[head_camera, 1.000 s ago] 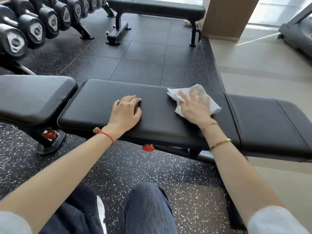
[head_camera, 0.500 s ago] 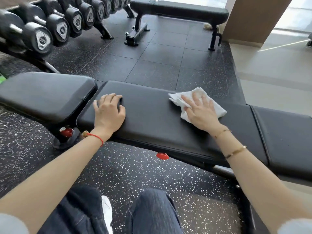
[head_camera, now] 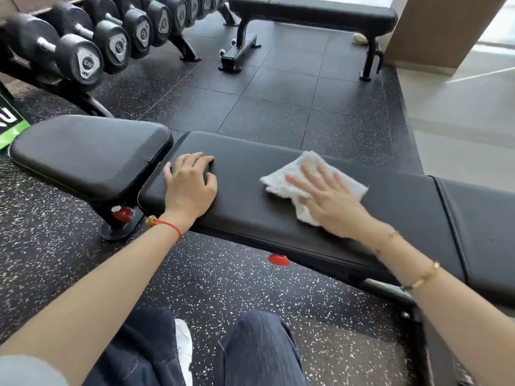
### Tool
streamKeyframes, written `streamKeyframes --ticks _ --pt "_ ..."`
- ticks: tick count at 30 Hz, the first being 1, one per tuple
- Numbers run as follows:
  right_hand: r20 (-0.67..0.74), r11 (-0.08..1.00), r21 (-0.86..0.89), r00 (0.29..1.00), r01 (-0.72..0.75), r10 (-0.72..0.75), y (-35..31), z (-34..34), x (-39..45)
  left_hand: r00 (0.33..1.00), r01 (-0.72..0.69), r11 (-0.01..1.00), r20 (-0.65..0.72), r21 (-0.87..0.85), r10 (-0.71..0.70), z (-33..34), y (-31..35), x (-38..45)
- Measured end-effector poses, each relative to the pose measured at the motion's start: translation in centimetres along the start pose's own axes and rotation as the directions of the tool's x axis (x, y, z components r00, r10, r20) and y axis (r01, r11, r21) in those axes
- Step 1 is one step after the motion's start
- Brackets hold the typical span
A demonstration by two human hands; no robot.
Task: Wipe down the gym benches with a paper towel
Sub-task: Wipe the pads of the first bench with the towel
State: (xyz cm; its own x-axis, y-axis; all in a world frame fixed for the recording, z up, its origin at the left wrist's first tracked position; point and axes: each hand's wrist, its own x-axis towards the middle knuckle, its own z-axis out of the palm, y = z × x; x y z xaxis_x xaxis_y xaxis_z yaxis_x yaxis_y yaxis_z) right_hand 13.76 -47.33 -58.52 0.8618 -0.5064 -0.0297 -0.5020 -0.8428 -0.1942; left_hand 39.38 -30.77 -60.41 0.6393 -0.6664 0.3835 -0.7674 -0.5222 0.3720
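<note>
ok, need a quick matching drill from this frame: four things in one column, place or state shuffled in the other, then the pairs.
Things:
1. paper towel
2. left hand
3. red knob
4. dumbbells

Place or state:
A. on the rack, far left
B. flat under the right hand
C. below the pad's near edge
D. resting bare on the pad, near its left end

Pairs: 1-B, 2-D, 3-C, 4-A

Gym weights area, dumbbell rack (head_camera: 92, 48), 2 black padded benches (head_camera: 278, 207), speckled rubber floor tiles (head_camera: 267, 107)
</note>
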Motion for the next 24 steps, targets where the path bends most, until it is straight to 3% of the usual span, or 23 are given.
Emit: streamKeyframes --ticks 3,5,11,15,18,21,24 --pt "-0.024 0.978 -0.01 0.978 -0.206 0.206 1.1 -1.0 4.0 1.0 0.003 1.0 -0.009 0.008 -0.003 -0.1 0.0 -0.1" --pt "-0.016 0.967 -0.006 0.967 -0.253 0.253 -0.4 -0.9 6.4 1.0 0.002 1.0 -0.006 0.007 -0.002 -0.2 0.1 -0.1" --pt "-0.018 0.996 -0.016 0.996 -0.083 0.082 -7.4 1.0 4.2 1.0 0.016 1.0 0.02 0.004 -0.016 -0.4 0.2 0.0" --pt "-0.054 0.999 -0.026 0.998 -0.024 0.022 -7.2 1.6 -1.5 0.998 -0.012 1.0 0.056 0.029 0.01 -0.5 0.2 -0.2" --pt "-0.095 0.982 -0.048 0.98 -0.181 0.176 -3.4 1.2 -5.9 0.992 0.001 0.998 0.126 0.056 -0.008 -0.4 0.5 -0.3" --pt "-0.112 0.899 -0.025 0.895 -0.437 0.432 0.9 0.0 -8.3 0.977 0.05 0.996 0.205 0.067 -0.063 -0.4 2.0 -0.3" --pt "-0.138 0.829 -0.026 0.823 -0.559 0.551 2.1 -0.3 -7.9 0.971 -0.037 0.998 0.235 -0.052 0.048 0.1 6.1 -1.0"
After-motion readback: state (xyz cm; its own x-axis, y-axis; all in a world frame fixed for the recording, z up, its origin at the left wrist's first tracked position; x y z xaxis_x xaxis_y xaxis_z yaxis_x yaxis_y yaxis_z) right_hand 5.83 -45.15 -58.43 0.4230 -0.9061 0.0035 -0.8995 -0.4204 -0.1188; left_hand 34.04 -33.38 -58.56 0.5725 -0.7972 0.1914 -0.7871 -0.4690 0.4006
